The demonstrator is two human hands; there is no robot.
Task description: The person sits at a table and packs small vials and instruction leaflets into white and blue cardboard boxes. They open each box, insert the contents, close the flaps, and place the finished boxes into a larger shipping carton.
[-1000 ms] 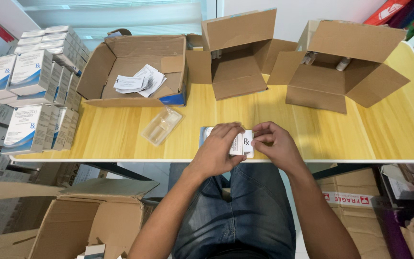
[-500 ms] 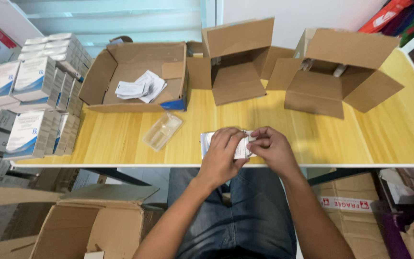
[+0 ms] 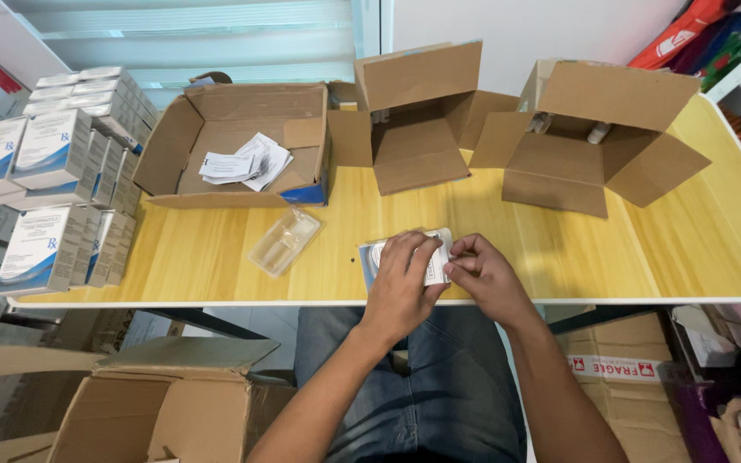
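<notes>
both hands (image 3: 443, 274) shifted slightly left vs 1 s ago | left hand (image 3: 400, 283) and right hand (image 3: 482, 274) grasping small white carton (image 3: 436, 267) at desk (image 3: 216, 249) front edge | clear blister tray (image 3: 285, 240) unmoved, still packing

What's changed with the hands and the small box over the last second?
Both hands, left hand and right hand, keep hold of the small white carton; it has come down from upright onto the yellow wooden table. The clear plastic blister tray and open brown cardboard boxes stayed put.
</notes>
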